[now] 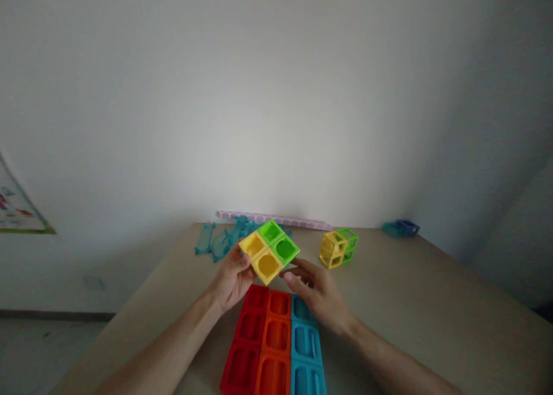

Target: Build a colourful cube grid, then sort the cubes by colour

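Observation:
My left hand [233, 277] is closed on a joined yellow and green block [270, 250], its thumb over the lower left edge. Two yellow and two green square cells with hollow faces make up this block, held tilted above the table. My right hand [322, 291] is at the block's lower right edge, fingers bent, with some fingertips hidden behind or under it. Below both hands lies a larger set of joined hollow blocks in red [250, 327], orange [276, 334] and blue [306, 340] columns, cut off by the bottom of the view.
Clear blue plastic pieces [220, 244] lie at the back left. A purple patterned strip [276, 219] rests along the wall. Yellow [332, 250] and green [349, 245] open-frame cubes stand at the back right. Dark blue pieces [406, 228] sit by the table's [410, 303] far right corner.

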### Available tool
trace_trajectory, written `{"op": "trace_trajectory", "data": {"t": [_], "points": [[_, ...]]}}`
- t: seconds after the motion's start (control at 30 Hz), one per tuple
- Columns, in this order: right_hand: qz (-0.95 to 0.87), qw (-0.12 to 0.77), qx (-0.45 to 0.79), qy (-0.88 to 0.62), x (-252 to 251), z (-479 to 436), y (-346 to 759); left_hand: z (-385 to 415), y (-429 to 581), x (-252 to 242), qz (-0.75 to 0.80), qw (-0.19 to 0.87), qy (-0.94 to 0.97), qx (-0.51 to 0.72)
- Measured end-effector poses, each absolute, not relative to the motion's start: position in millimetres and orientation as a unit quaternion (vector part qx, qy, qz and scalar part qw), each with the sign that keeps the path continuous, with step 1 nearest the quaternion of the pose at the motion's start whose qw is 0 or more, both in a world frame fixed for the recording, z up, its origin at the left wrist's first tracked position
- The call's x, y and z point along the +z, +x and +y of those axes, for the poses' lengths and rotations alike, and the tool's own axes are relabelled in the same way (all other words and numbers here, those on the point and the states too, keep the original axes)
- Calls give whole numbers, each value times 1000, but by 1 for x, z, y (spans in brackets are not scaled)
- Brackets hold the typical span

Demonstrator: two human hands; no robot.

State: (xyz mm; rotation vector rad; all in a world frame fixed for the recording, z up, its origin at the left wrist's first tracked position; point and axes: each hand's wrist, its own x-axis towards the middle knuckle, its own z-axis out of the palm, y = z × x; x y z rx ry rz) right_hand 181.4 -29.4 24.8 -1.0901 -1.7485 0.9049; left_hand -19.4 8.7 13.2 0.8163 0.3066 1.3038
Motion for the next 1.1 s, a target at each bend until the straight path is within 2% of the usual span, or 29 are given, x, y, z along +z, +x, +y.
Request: {"op": "trace_trajectory", "data": {"t": [0.33, 0.5, 0.9, 1.1], "points": [[-584, 563, 501, -303, 17, -23, 177, 4, -17, 11, 248, 572, 578, 526], [-592, 554, 504, -299, 16, -25, 176, -1, -18, 8, 247, 537, 622, 513], [-557, 568, 552, -248, 20, -25, 171, 0, -19, -4, 283, 483, 597, 575], [-550, 569, 560, -245, 26, -26, 174, 2, -16, -7, 274, 517, 563, 583]]}}
